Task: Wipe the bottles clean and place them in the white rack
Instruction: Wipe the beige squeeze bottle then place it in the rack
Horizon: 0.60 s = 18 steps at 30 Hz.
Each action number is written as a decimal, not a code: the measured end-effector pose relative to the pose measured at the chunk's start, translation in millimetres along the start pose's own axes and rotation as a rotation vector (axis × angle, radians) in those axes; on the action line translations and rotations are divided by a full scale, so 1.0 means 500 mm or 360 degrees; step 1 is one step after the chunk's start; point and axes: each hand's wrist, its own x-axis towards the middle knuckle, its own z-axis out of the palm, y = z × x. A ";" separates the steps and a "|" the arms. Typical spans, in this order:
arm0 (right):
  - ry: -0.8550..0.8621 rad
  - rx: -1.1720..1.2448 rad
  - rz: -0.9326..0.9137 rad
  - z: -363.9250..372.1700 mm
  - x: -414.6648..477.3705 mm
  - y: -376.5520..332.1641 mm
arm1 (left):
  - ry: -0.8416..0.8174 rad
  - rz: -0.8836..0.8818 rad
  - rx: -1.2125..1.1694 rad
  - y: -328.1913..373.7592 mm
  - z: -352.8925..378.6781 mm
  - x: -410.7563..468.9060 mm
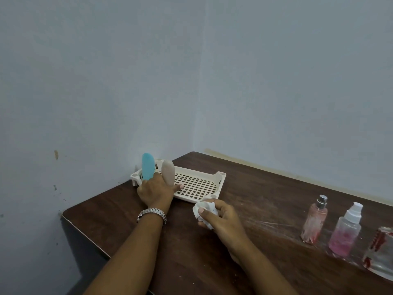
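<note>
A white perforated rack point(197, 184) sits at the table's far left corner. A light blue bottle point(148, 167) and a beige bottle point(168, 171) stand upright at its left end. My left hand point(155, 191), with a metal watch on the wrist, rests at their bases; it holds the beige bottle's lower part, with the thumb stretched out over the rack floor. My right hand point(219, 218) is closed on a crumpled white tissue point(203, 208) just in front of the rack. At the right stand a pink spray bottle point(314, 222) and a clear spray bottle point(345, 233) with pink liquid.
A clear packet with red print point(380, 252) lies at the right edge, beside the spray bottles. The dark wooden table point(265, 188) fills a corner between two blue-grey walls; its left edge drops off near the rack. Wet streaks mark the wood between my right hand and the spray bottles.
</note>
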 end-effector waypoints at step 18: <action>0.0021 -0.0006 0.0005 -0.008 -0.002 -0.002 | -0.0117 -0.0199 -0.0154 -0.012 -0.008 0.010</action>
